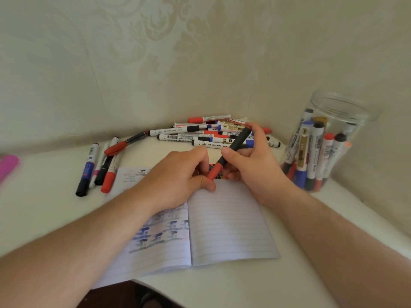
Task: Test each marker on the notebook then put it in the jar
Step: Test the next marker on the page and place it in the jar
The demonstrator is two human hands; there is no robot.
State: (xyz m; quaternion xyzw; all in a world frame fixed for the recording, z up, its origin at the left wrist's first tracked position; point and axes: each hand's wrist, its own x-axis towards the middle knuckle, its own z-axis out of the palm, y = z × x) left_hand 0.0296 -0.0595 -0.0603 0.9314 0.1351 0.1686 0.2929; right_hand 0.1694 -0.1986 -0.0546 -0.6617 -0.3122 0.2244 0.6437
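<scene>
Right hand (251, 167) gripping black-barrelled marker (233, 147) mid-barrel, tilted, red cap end down over open notebook (226, 225) on white table (44, 210). Left hand (180, 176) pinching red cap (214, 171) w/ curled fingers, just above top of right page. Clear jar (342, 112) w/ markers upright at far right; loose marker pile (213, 134) behind hands, few more (97, 165) at left.

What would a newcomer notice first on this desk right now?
Both hands meet at centre over the open notebook: the right hand holds a black marker, and the left hand grips its red cap. A clear jar of markers stands at right; a loose pile lies behind.
</scene>
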